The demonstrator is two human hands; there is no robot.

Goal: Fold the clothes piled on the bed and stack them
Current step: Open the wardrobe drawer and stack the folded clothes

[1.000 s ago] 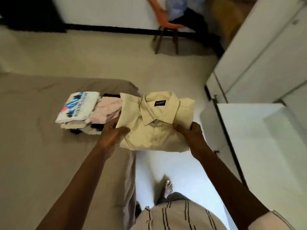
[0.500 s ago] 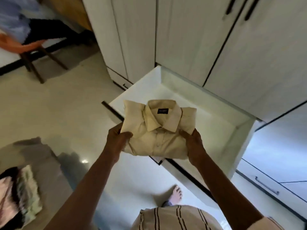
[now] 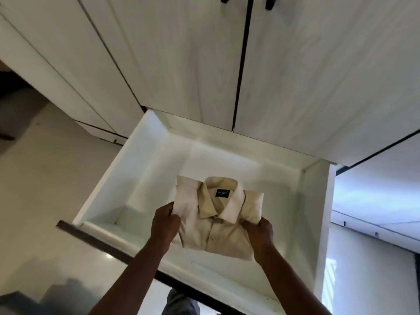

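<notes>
A folded cream collared shirt [image 3: 218, 223] with a dark neck label hangs over the open white drawer [image 3: 145, 178] of a wardrobe. My left hand [image 3: 164, 226] grips the shirt's left edge, thumb on top. My right hand [image 3: 259, 233] grips its right edge. The shirt is held flat, collar pointing away from me, above the drawer's inside. I cannot tell whether it touches the drawer's bottom. The bed and the stack of folded clothes are out of view.
White wardrobe doors [image 3: 181, 64] with black handles rise behind the drawer. The drawer's dark front edge [image 3: 109, 248] juts over the pale tiled floor [image 3: 41, 189]. More drawers [image 3: 375, 212] lie at the right. My foot shows below the drawer.
I turned from the bed towards the wardrobe, carrying the folded shirt in both hands. The shirt now sits over the middle of the open drawer, and the bed's stack has left the view.
</notes>
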